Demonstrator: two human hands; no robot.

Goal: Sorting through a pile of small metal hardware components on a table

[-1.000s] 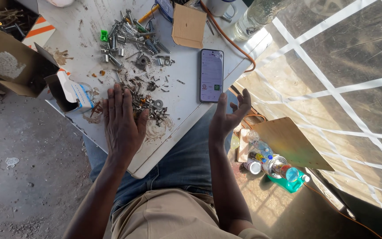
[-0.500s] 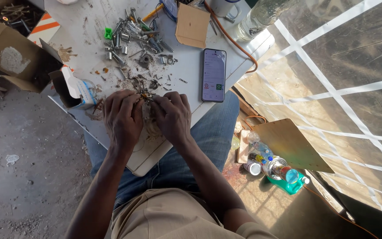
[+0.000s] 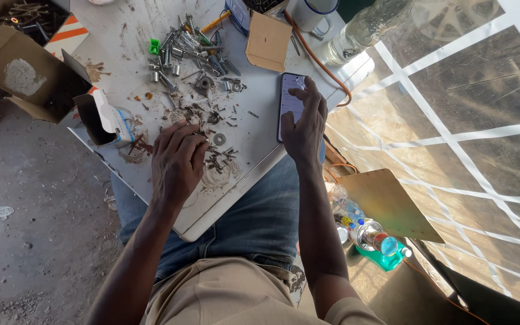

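My left hand (image 3: pixel 176 159) rests palm down on a white board (image 3: pixel 242 174) across my lap, fingertips in a scatter of small rusty screws and washers (image 3: pixel 215 153). I cannot see anything gripped in it. My right hand (image 3: pixel 305 126) lies over a dark smartphone (image 3: pixel 290 99) on the board's right side, fingers spread and touching its lit screen. A pile of larger bolts and nuts (image 3: pixel 191 57) lies farther up the board, with a small green piece (image 3: pixel 154 46) beside it.
An open cardboard box (image 3: pixel 28 75) and a small white carton (image 3: pixel 106 120) sit at the left. A cardboard flap (image 3: pixel 267 41), white mug (image 3: pixel 311 13), clear bottle (image 3: pixel 365 30) and orange cable (image 3: pixel 320 66) lie beyond. Bottles (image 3: pixel 374 241) stand on the floor at right.
My right hand left the screws beside my left hand and moved up right onto the phone. My left hand stays on the screws.
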